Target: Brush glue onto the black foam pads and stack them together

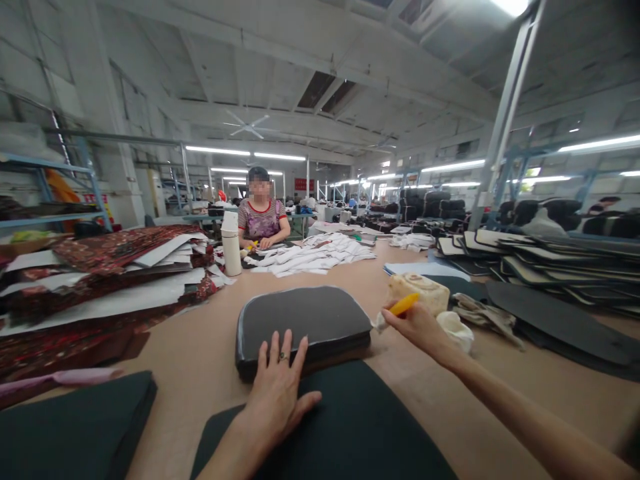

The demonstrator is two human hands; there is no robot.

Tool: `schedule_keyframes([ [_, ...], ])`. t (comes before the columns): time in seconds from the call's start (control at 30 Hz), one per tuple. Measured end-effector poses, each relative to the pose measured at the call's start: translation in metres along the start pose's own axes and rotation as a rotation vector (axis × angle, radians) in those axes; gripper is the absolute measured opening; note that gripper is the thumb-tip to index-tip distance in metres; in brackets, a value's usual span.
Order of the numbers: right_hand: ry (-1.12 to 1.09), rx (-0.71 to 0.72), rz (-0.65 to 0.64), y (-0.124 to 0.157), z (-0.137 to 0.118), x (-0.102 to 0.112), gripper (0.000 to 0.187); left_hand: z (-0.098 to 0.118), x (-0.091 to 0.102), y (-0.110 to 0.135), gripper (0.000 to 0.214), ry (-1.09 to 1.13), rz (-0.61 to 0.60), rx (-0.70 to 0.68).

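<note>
A stack of dark grey rounded panels (305,317) lies on the brown table, with a whitish wet-looking line along the top panel's edge. My left hand (280,387) rests on the near edge of this stack, fingers spread, above a dark green-black sheet (350,427). In my right hand (413,323) is a brush with a yellow handle (404,305). Its white-coated tip (379,324) is at the stack's right corner. Just behind that hand stands a cream, crusted container (420,291), and a white lumpy thing (455,331) lies beside my wrist.
Patterned red and white pieces (115,287) are piled at left, near a cream bottle (231,252). Across the table (195,340) a person (263,217) sits behind white pieces (320,253). Crumpled gloves (487,317) and dark panels (550,267) lie at right.
</note>
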State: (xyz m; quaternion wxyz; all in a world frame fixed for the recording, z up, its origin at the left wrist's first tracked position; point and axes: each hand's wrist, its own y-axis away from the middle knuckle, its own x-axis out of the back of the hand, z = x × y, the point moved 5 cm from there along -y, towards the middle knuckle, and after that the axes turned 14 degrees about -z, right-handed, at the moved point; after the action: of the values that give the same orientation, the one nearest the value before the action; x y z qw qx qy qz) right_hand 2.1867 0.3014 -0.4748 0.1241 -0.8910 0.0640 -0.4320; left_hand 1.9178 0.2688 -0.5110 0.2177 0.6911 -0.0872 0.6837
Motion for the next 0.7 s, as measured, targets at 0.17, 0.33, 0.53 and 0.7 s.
schedule_keyframes([
  [0.17, -0.09, 0.061, 0.116, 0.027, -0.03, 0.018, 0.019, -0.029, 0.026, 0.002, 0.063, 0.224, 0.09, -0.068],
  [0.33, -0.445, 0.169, -0.066, 0.0, -0.09, -0.023, 0.032, -0.106, 0.05, 0.012, 0.057, 0.752, 0.298, -0.074],
  [0.53, -0.755, 0.346, -0.557, -0.011, -0.174, -0.116, 0.034, -0.134, 0.024, 0.01, 0.055, 0.836, 0.233, -0.129],
  [0.7, -0.651, 0.403, -0.653, -0.014, -0.181, -0.137, 0.023, -0.135, 0.02, 0.009, 0.056, 0.819, 0.241, -0.179],
])
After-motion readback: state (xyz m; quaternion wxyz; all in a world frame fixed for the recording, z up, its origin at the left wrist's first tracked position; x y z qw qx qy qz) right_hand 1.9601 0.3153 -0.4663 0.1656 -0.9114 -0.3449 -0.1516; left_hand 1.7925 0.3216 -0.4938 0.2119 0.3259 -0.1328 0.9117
